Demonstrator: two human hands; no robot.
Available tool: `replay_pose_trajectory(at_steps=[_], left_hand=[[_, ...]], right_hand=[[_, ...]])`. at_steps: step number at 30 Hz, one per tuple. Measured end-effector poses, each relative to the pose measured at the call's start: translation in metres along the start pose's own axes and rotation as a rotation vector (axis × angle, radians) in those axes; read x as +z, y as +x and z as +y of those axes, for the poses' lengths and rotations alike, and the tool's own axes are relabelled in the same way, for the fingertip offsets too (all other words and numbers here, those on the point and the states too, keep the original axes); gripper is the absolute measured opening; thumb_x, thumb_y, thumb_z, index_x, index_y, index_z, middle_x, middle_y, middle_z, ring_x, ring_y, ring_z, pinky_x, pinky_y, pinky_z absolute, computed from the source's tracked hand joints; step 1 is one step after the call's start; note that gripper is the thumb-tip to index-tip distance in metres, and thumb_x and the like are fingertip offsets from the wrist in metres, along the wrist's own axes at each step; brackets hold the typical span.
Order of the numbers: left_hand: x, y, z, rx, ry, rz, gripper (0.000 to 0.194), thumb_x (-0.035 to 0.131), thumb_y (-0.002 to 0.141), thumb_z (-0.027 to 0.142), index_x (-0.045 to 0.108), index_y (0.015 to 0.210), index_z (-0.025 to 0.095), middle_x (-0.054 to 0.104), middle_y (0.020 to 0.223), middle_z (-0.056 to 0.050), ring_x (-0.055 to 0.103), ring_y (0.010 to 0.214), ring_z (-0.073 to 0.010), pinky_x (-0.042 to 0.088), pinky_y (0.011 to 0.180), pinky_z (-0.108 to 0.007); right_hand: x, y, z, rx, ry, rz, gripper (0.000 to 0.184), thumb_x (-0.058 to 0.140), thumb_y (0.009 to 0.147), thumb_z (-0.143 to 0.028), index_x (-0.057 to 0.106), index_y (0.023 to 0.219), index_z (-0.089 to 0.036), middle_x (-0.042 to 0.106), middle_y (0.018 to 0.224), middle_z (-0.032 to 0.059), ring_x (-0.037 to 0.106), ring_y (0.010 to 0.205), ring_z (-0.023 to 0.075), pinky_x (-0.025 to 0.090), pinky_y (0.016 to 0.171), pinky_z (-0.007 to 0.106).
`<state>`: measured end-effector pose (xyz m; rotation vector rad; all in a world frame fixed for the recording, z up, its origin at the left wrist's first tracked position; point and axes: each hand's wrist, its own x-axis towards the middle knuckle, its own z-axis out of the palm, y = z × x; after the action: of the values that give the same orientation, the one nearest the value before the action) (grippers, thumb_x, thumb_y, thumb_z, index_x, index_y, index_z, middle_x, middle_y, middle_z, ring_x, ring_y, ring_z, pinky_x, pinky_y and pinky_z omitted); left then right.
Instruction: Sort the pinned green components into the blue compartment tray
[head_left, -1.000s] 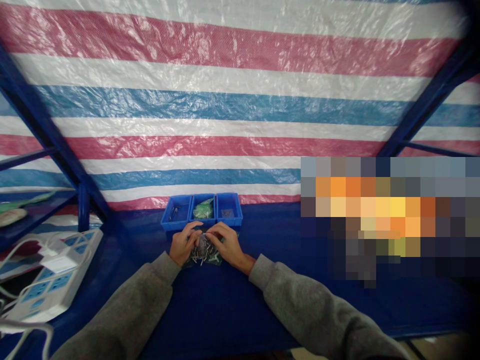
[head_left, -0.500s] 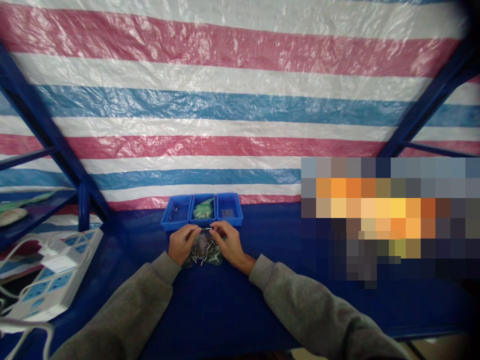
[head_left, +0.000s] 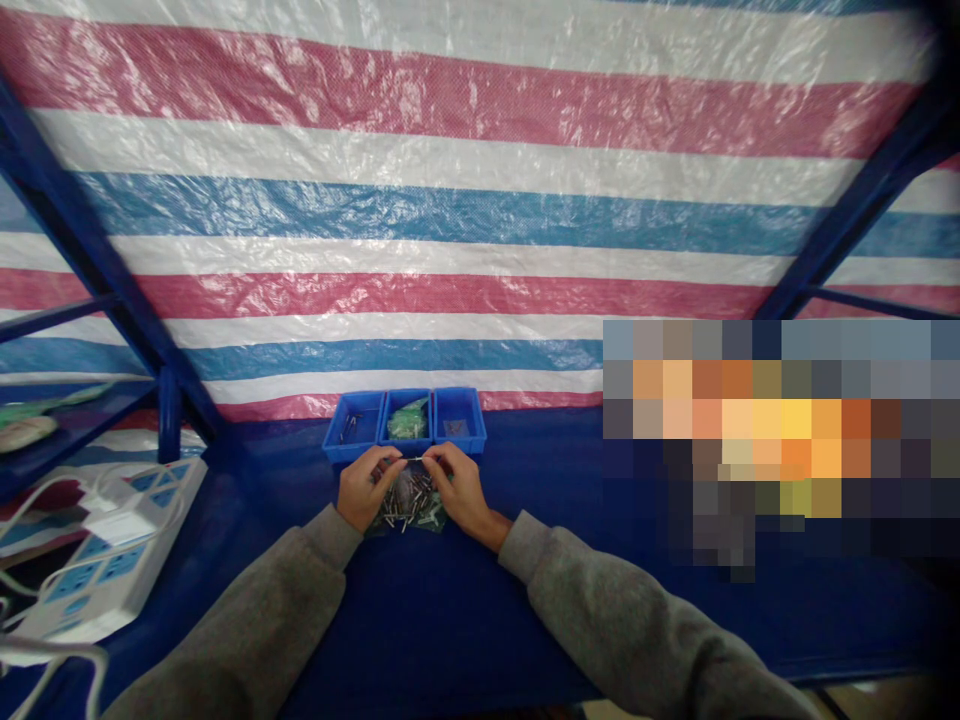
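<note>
Between the fingertips of my left hand (head_left: 367, 487) and my right hand (head_left: 457, 488) is a thin, pale metallic rod-like piece (head_left: 414, 459), pinched at both ends and held level. Its exact kind is too small to make out. Below my hands, a heap of small metal pins (head_left: 405, 510) lies on clear and greenish plastic on the table. Just beyond my fingers stand three joined blue bins. The left bin (head_left: 351, 425) has a few thin metal pieces in it, the middle bin (head_left: 408, 420) a green plastic bag, the right bin (head_left: 458, 420) some small clear-looking pieces.
A white power strip (head_left: 112, 560) with plugs and cables lies at the left on the dark blue table (head_left: 420, 630). Blue metal posts (head_left: 127, 300) frame both sides. A striped plastic sheet (head_left: 450, 220) hangs behind the bins. The right side is pixelated.
My hands stay in nearly the same place. My fingertips have shifted slightly along the thin piece; the bins and the heap look the same.
</note>
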<state>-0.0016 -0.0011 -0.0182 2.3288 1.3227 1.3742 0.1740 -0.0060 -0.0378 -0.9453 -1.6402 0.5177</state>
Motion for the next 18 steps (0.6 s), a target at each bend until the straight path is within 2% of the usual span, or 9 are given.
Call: replay_pose_trajectory(at_steps=[5,10,18], left_hand=[[0.0017,-0.0008,-0.0033,-0.006,-0.015,-0.024,0.018,0.051,0.086,0.032,0.061,0.081,0.017,0.065,0.075,-0.001,0.059,0.064,-0.0113,0.045,0.066,-0.021],[0.002,-0.0002,-0.0048,-0.052,0.009,-0.011,0.02,0.049,0.086,0.033,0.061,0.081,0.018,0.064,0.067,0.001,0.057,0.054,-0.01,0.045,0.06,-0.021],[0.0009,0.0003,-0.0026,-0.041,0.034,-0.014,0.023,0.049,0.086,0.034,0.062,0.077,0.018,0.062,0.059,0.002,0.055,0.05,-0.0097,0.043,0.055,-0.02]], right_hand=[[-0.0005,0.0004,0.0002,0.001,-0.004,0.0,0.02,0.047,0.089,-0.031,0.062,0.085,-0.018,0.059,0.076,0.002,0.053,0.066,0.013,0.042,0.062,0.024],[0.0013,0.0001,0.002,-0.015,0.021,-0.006,0.017,0.052,0.086,-0.028,0.062,0.096,-0.019,0.06,0.079,0.0018,0.054,0.065,0.0125,0.043,0.062,0.024],[0.0003,-0.0006,-0.0001,-0.045,-0.006,-0.015,0.015,0.051,0.087,-0.028,0.063,0.088,-0.019,0.06,0.078,0.002,0.054,0.068,0.0132,0.043,0.065,0.025]])
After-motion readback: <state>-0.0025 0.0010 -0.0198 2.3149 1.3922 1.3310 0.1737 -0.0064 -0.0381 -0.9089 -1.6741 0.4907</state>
